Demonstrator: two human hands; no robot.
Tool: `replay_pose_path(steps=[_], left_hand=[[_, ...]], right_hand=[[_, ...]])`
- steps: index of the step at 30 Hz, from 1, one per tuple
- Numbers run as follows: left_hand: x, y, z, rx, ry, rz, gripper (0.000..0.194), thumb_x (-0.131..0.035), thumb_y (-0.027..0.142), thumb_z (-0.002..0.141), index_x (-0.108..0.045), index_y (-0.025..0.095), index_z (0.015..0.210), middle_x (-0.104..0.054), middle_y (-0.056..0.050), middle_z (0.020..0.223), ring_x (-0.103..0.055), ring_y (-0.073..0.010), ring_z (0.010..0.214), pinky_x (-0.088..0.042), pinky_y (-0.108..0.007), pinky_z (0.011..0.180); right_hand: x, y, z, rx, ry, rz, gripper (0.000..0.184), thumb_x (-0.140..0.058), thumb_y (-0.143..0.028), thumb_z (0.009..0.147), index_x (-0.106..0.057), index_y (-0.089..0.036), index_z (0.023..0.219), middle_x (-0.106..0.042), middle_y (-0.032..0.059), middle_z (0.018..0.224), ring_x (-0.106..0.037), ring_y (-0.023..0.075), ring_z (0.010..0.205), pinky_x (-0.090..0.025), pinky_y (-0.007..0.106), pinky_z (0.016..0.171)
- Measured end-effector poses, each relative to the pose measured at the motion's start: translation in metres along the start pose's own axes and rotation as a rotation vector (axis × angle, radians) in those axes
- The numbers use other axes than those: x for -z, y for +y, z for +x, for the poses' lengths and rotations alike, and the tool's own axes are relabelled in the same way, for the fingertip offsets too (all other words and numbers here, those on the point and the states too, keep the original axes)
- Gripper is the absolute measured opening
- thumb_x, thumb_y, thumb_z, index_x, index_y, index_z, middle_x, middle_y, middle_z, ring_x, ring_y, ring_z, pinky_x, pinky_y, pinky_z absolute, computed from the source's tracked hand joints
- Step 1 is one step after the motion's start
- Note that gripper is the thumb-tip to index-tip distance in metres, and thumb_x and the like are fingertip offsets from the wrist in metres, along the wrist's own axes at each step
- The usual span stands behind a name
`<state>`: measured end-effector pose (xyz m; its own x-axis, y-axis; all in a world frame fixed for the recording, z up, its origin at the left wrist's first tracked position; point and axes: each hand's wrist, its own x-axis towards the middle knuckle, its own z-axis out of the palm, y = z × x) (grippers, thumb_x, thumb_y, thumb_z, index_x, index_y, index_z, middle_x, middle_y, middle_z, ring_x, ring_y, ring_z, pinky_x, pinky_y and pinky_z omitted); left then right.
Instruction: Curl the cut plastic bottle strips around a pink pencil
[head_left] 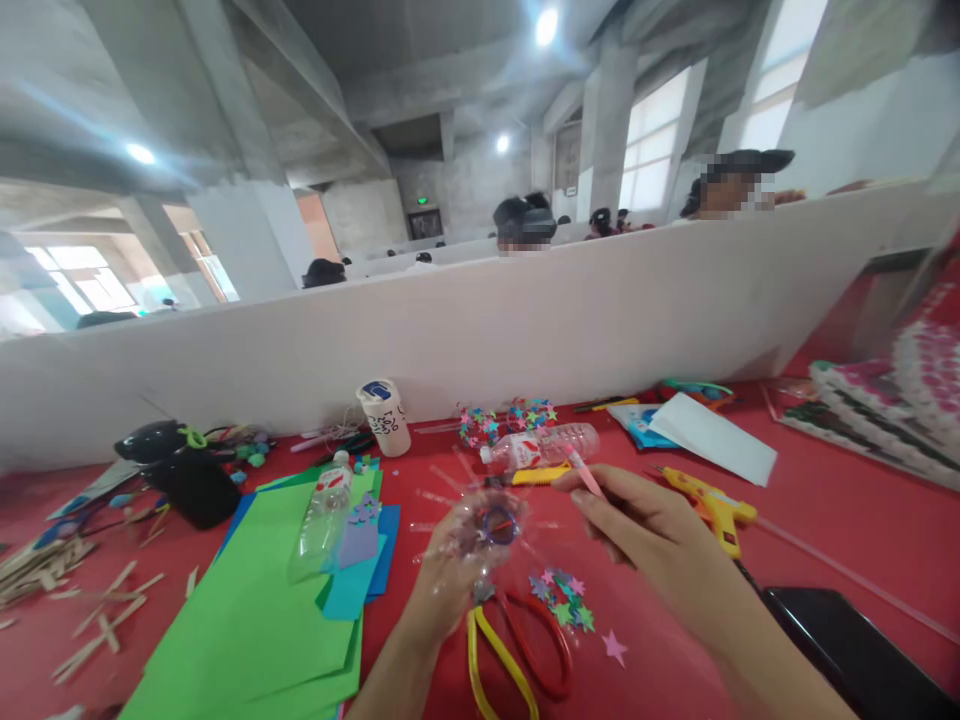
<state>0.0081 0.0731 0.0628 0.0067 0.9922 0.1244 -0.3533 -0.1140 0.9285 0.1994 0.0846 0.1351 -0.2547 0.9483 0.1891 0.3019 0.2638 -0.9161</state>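
My left hand point(448, 560) is closed around a clear plastic bottle piece point(498, 526), its round mouth facing me and thin cut strips fanning outward. My right hand point(645, 520) pinches a slim pink stick point(583, 470) just to the right of it; its exact kind I cannot make out. Below the hands lie pliers point(516, 650) with one yellow and one red handle. Beside them is a small pile of coloured foam stars point(566, 600), with a single pink star point(614, 648) apart from it.
A clear bottle point(555, 446) and a yellow cutter point(540, 475) lie beyond my hands. Green sheets point(247, 610) carry another bottle point(324, 515) on the left. A yellow glue gun point(709, 505) and black phone point(847, 650) lie right. A white partition point(450, 340) stands behind.
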Motion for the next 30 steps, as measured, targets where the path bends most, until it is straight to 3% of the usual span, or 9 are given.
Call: replay_pose_path(steps=[8,11,16,22,28,30], left_hand=[[0.011,0.000,-0.030,0.014,0.072,0.172,0.045,-0.073,0.018,0.062,-0.065,0.020,0.107,-0.070,-0.009,0.101,-0.064,-0.0239,0.093,-0.049,-0.032,0.080],[0.018,0.000,-0.035,0.023,0.113,0.133,0.049,-0.076,0.021,0.058,-0.065,0.019,0.106,-0.071,-0.010,0.098,-0.065,-0.0244,0.087,-0.050,-0.032,0.075],[0.031,-0.008,-0.034,-0.002,0.179,0.093,0.041,-0.073,0.014,0.060,-0.068,0.018,0.100,-0.072,-0.006,0.094,-0.064,-0.0199,0.086,-0.048,-0.029,0.079],[0.040,-0.018,-0.037,0.010,0.235,0.044,0.037,-0.073,0.014,0.059,-0.068,0.017,0.096,-0.071,-0.003,0.092,-0.063,-0.0183,0.087,-0.045,-0.028,0.082],[0.041,-0.026,-0.043,0.075,0.265,-0.019,0.036,-0.072,0.014,0.060,-0.068,0.017,0.095,-0.069,-0.003,0.088,-0.060,-0.0159,0.083,-0.044,-0.027,0.081],[0.040,-0.027,-0.043,0.095,0.255,-0.030,0.034,-0.072,0.015,0.060,-0.068,0.016,0.094,-0.069,-0.003,0.086,-0.060,-0.0153,0.080,-0.045,-0.027,0.079]], right_hand=[[-0.001,-0.002,-0.009,0.041,-0.088,0.013,0.028,-0.044,-0.041,0.084,-0.060,-0.020,0.094,-0.040,-0.0042,0.060,-0.037,0.0109,0.051,-0.032,0.022,0.047],[-0.009,-0.003,-0.011,0.057,-0.079,-0.053,0.026,-0.043,-0.040,0.084,-0.058,-0.019,0.088,-0.039,-0.0043,0.060,-0.036,0.0111,0.052,-0.030,0.023,0.047],[-0.023,-0.009,-0.019,0.161,-0.139,-0.153,0.023,-0.042,-0.035,0.086,-0.053,-0.018,0.077,-0.044,-0.0019,0.067,-0.041,0.0122,0.061,-0.035,0.023,0.055],[-0.036,-0.014,-0.023,0.190,-0.183,-0.224,0.022,-0.040,-0.029,0.089,-0.054,-0.018,0.075,-0.051,-0.0007,0.066,-0.043,0.0115,0.057,-0.035,0.021,0.049],[-0.053,-0.010,-0.011,0.142,-0.227,-0.134,0.024,-0.039,-0.027,0.089,-0.051,-0.021,0.109,-0.057,-0.0007,0.072,-0.050,0.0120,0.057,-0.040,0.023,0.055],[-0.059,-0.007,-0.008,0.155,-0.194,-0.143,0.020,-0.040,-0.025,0.088,-0.053,-0.020,0.102,-0.056,-0.0012,0.072,-0.050,0.0122,0.060,-0.040,0.023,0.057]])
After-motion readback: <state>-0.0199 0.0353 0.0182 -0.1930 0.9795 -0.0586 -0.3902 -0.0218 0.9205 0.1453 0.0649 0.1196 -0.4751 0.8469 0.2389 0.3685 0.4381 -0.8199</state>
